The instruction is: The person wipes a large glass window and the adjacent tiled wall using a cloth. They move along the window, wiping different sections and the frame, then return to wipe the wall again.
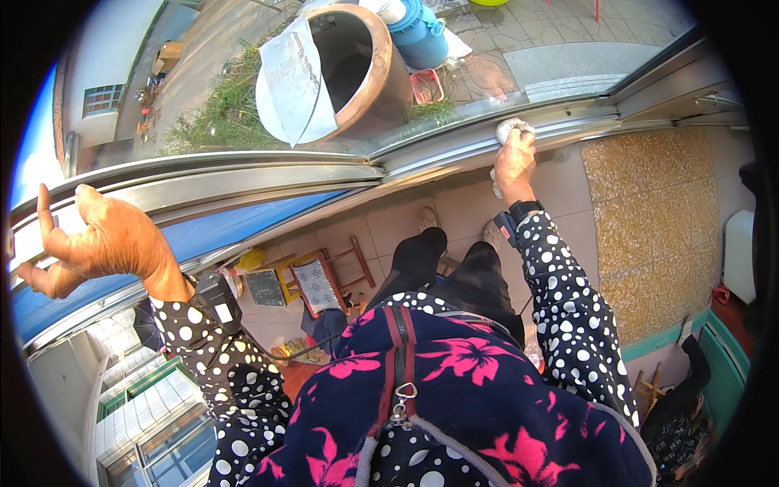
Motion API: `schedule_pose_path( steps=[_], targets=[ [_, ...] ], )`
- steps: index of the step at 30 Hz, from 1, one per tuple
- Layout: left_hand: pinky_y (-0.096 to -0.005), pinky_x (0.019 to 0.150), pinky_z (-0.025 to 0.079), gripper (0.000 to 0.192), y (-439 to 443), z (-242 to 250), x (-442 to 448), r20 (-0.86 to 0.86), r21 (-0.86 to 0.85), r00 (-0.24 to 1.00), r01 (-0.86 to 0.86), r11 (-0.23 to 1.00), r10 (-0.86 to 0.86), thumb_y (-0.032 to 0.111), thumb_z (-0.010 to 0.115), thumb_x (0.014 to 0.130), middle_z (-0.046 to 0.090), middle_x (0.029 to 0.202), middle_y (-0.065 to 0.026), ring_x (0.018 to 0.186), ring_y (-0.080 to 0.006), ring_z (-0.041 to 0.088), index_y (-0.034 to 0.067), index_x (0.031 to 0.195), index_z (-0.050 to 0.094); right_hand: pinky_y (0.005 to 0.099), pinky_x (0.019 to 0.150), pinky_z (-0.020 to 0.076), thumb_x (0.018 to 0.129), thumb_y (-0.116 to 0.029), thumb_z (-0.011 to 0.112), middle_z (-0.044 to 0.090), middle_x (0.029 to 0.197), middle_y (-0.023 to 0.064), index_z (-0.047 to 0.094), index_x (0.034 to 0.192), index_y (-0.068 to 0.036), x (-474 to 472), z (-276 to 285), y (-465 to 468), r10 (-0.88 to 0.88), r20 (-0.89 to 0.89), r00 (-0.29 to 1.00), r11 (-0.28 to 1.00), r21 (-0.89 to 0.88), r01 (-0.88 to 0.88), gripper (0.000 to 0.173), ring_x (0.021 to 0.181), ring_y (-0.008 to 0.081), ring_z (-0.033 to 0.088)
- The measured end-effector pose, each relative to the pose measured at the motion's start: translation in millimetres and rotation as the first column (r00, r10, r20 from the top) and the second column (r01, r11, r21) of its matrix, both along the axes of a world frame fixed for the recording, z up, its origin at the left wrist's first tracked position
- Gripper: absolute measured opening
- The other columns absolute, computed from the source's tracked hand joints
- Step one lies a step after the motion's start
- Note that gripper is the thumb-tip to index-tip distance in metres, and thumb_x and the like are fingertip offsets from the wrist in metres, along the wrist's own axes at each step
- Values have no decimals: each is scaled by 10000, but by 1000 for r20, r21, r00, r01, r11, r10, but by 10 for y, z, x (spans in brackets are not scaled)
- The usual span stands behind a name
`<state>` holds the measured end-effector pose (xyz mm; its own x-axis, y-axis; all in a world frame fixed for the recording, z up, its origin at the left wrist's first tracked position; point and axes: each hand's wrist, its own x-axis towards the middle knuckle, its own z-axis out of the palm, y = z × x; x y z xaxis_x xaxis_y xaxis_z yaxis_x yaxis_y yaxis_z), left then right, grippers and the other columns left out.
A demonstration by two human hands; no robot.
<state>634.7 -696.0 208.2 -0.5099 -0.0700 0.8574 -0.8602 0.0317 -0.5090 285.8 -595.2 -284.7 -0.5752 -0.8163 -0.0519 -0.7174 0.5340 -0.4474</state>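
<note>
At the left, my left hand [109, 243] reaches up against the edge of a metal-framed window sash [268, 185], its fingers apart and bent; part of its contact with the frame is hidden. My right hand [516, 161] grips a white cloth [510, 128] and presses it on the metal window track [444, 152] right of centre. A loose end of the cloth hangs beside my wrist. Glass lies beyond the frame. A device is strapped at each of my wrists.
Outside stand a large ceramic vat [389, 67], a blue barrel [423, 39] and a red basket [427, 86]. Below me are a patterned stool [318, 285] and a tiled floor [560, 225]. Another person [675, 420] is at the lower right, near a green-edged surface.
</note>
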Motion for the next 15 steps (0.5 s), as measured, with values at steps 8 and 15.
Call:
schedule_pose_path(
  steps=[8, 15],
  targets=[
    [-555, 1045, 293, 314, 79, -81, -157, -29, 52, 999, 23, 998, -21, 4, 763, 781, 328, 1338, -329, 1427, -419, 201, 90, 1078, 708, 508, 882, 544, 821, -115, 681, 600, 1239, 272, 598, 1289, -65, 1109, 90, 5, 270, 412, 870, 961, -56, -272, 478, 1026, 458, 655],
    [-530, 999, 315, 312, 32, -69, -133, -16, 27, 997, 70, 997, -69, 53, 803, 769, 368, 1266, -291, 1296, -380, 267, 84, 1068, 718, 403, 866, 528, 748, -146, 766, 725, 1030, 210, 675, 1177, -30, 2184, 375, -38, 78, 877, 474, 995, -35, -99, 454, 975, 349, 694]
  ],
)
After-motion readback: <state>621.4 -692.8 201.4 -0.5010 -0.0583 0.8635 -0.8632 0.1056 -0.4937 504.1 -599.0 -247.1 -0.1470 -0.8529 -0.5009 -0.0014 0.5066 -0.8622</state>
